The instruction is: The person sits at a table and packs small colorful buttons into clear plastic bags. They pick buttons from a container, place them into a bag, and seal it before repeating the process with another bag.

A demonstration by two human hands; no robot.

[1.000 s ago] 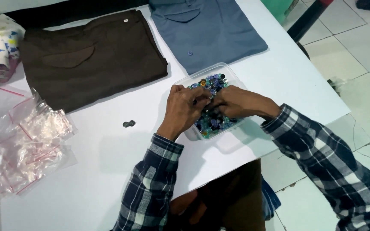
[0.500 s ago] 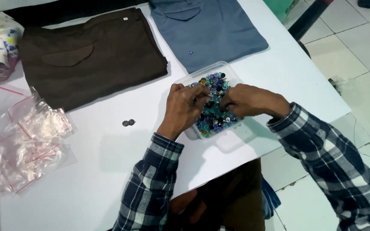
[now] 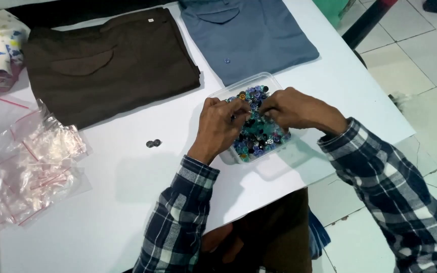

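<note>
Since the earlier frame, both hands lifted slightly. I see left hand point(image 3: 221, 126) and right hand point(image 3: 292, 107) pinching narrowly over the clear plastic tub of mixed coloured buttons point(image 3: 257, 132) at table edge; two dark buttons point(image 3: 153, 143) lie out, heap remains.

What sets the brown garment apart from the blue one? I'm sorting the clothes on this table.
The brown garment is dark brown and lies on the left; the blue garment is slate blue and lies to its right, nearer the clear tub of buttons. The brown garment shows a curved flap; the blue garment shows a small button on its front. Both are folded flat on the white table, side by side, and neither hand touches them.
</note>
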